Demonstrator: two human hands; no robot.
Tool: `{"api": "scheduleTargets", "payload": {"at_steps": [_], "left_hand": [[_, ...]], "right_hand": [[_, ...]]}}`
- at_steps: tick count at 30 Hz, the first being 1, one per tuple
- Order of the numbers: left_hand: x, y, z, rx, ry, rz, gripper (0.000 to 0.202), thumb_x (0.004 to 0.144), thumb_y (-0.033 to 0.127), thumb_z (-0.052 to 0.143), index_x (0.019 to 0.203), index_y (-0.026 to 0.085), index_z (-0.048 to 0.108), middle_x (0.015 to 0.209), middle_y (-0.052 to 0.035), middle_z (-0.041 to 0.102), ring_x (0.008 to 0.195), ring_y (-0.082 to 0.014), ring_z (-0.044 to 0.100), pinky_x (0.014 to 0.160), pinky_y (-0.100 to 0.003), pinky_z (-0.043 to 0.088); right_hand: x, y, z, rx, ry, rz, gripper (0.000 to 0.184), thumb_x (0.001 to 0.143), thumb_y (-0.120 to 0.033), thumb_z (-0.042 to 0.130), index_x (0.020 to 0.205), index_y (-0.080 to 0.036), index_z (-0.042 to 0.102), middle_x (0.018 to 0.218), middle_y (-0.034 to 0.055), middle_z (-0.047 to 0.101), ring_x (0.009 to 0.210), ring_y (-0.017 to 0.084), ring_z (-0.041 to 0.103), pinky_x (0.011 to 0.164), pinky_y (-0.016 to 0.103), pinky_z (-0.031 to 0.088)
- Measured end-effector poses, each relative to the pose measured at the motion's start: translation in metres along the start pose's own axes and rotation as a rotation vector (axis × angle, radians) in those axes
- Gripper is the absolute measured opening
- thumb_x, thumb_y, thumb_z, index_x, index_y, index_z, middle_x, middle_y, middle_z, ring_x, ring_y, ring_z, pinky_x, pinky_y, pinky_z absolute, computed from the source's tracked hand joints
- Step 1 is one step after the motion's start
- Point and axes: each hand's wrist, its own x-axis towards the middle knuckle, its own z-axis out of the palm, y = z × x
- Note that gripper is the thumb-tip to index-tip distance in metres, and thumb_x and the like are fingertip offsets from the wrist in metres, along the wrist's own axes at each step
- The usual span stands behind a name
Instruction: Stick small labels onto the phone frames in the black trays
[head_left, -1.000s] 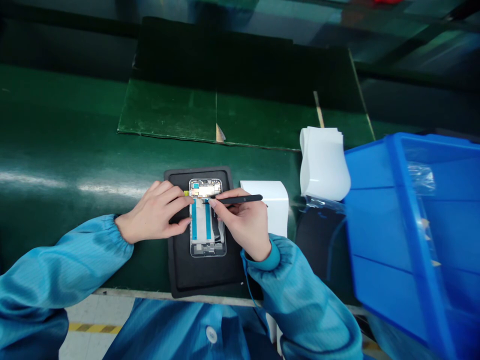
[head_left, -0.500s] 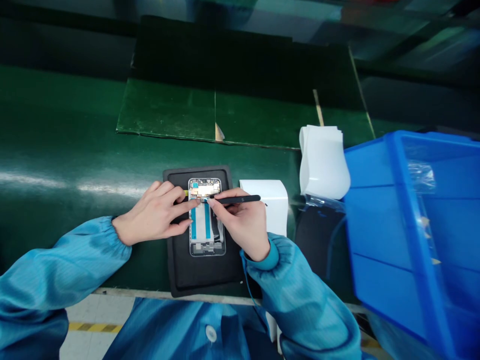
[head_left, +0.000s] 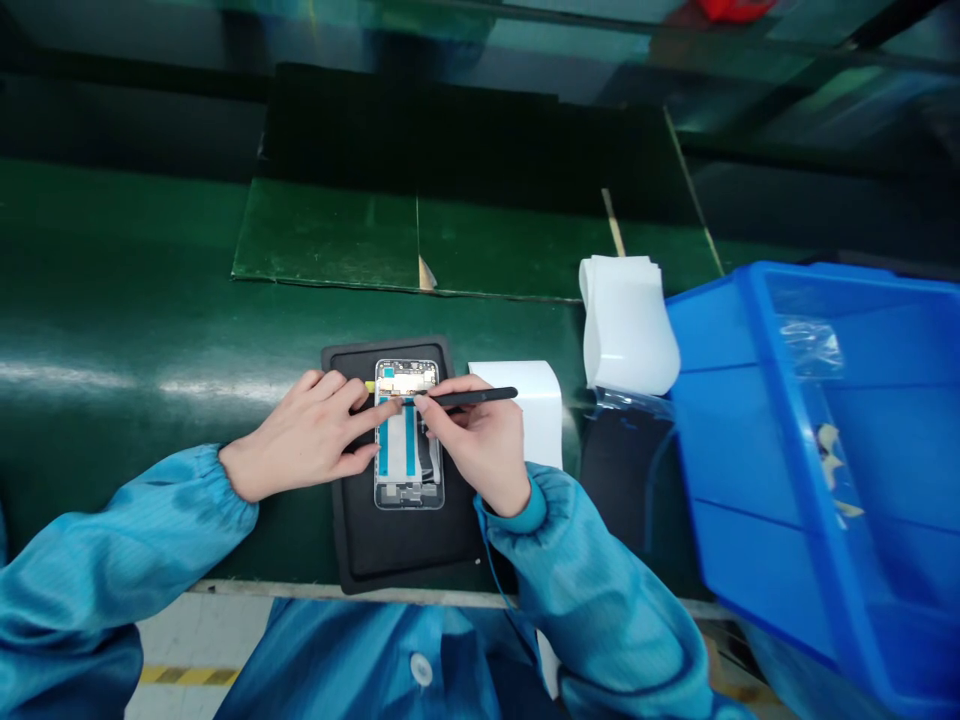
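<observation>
An opened phone frame (head_left: 406, 440) with two blue strips and a circuit board at its top lies on a black mat (head_left: 405, 540). My left hand (head_left: 311, 435) rests on the mat's left side, its fingers pressing the phone's left edge near a small yellow tab (head_left: 370, 386). Fingers of my right hand (head_left: 480, 445) are closed round black tweezers (head_left: 469, 397), whose tip touches the phone's upper part just below the board. Both arms wear blue sleeves.
A white block (head_left: 529, 400) sits right of the mat, and a stack of white sheets (head_left: 626, 320) lies behind it. A large blue bin (head_left: 817, 470) fills the right side. A dark green board (head_left: 465, 230) lies on the green belt behind the mat.
Hands and tweezers hold nearly the same pose on the phone. The view has shifted slightly, so everything sits a little further left in the picture.
</observation>
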Motion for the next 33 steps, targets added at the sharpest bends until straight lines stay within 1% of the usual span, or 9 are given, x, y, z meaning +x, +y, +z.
{"api": "scheduleTargets", "payload": {"at_steps": [4,10,14,18,22,25,28,30,33], "left_hand": [[0.0,-0.002,-0.003,-0.003,-0.017,0.046,0.038,0.1,0.042,0.048,0.136,0.035,0.055,0.093,-0.0065,0.05,0.083,-0.0236,0.041,0.07,-0.036,0.028],[-0.001,-0.003,0.0,-0.033,-0.027,-0.008,0.053,0.096,0.043,0.053,0.144,0.022,0.047,0.099,-0.0083,0.053,0.086,-0.0247,0.043,0.072,-0.037,0.032],[-0.006,-0.006,0.003,-0.049,-0.009,0.002,0.051,0.097,0.045,0.051,0.144,0.025,0.048,0.099,-0.0079,0.055,0.086,-0.0245,0.046,0.073,-0.038,0.033],[-0.004,-0.007,-0.001,-0.113,0.067,0.011,0.041,0.097,0.042,0.053,0.132,0.023,0.057,0.1,-0.0083,0.057,0.089,-0.0246,0.05,0.074,-0.037,0.036],[0.041,0.014,-0.015,-0.165,0.147,0.083,0.027,0.098,0.033,0.052,0.12,0.019,0.062,0.11,-0.0095,0.061,0.1,-0.0252,0.054,0.081,-0.037,0.039],[0.098,0.035,-0.015,-0.132,0.113,0.205,0.022,0.099,0.02,0.049,0.115,0.016,0.064,0.122,-0.0094,0.061,0.11,-0.0238,0.055,0.085,-0.037,0.039],[0.143,0.046,-0.004,-0.085,0.026,0.277,0.026,0.097,0.016,0.054,0.121,0.018,0.062,0.136,-0.0075,0.056,0.116,-0.0241,0.053,0.085,-0.036,0.038],[0.155,0.048,0.005,-0.055,-0.025,0.266,0.031,0.095,0.023,0.061,0.126,0.02,0.06,0.138,-0.0071,0.054,0.116,-0.0261,0.052,0.083,-0.037,0.037],[0.15,0.052,0.011,0.005,-0.027,0.193,0.037,0.093,0.035,0.066,0.126,0.018,0.06,0.129,-0.0104,0.056,0.108,-0.0284,0.053,0.08,-0.037,0.035]], "right_hand": [[0.002,0.0,0.001,0.066,-0.01,0.024,0.024,0.08,-0.04,0.077,0.085,-0.019,0.066,0.069,0.001,0.068,0.051,0.015,0.066,0.047,0.026,0.056],[-0.001,-0.006,-0.004,0.198,0.015,0.022,0.032,0.076,-0.045,0.08,0.086,-0.018,0.066,0.077,0.0021,0.069,0.056,0.015,0.067,0.051,0.027,0.059],[-0.014,-0.011,-0.044,0.211,0.187,-0.06,0.027,0.076,-0.04,0.082,0.088,-0.02,0.068,0.083,0.0029,0.07,0.061,0.016,0.068,0.06,0.031,0.061],[-0.029,0.004,-0.092,0.235,0.439,-0.069,0.025,0.077,-0.034,0.083,0.092,-0.02,0.069,0.075,0.0011,0.069,0.064,0.017,0.069,0.067,0.033,0.06],[-0.034,0.029,-0.111,0.231,0.401,0.006,0.026,0.076,-0.034,0.084,0.092,-0.019,0.069,0.078,0.0019,0.071,0.07,0.019,0.071,0.072,0.034,0.06],[-0.033,0.04,-0.11,0.202,0.371,0.027,0.03,0.077,-0.037,0.083,0.094,-0.018,0.068,0.081,0.0035,0.071,0.074,0.021,0.072,0.076,0.037,0.06],[-0.029,0.042,-0.106,0.164,0.348,0.022,0.031,0.078,-0.038,0.082,0.096,-0.016,0.068,0.082,0.0045,0.072,0.075,0.02,0.072,0.076,0.037,0.059],[-0.028,0.042,-0.102,0.112,0.329,0.014,0.031,0.078,-0.038,0.081,0.095,-0.015,0.068,0.084,0.0055,0.072,0.073,0.019,0.071,0.073,0.035,0.059],[-0.026,0.043,-0.097,0.014,0.326,-0.017,0.029,0.079,-0.039,0.08,0.093,-0.016,0.069,0.087,0.007,0.073,0.072,0.019,0.07,0.07,0.033,0.058]]}}
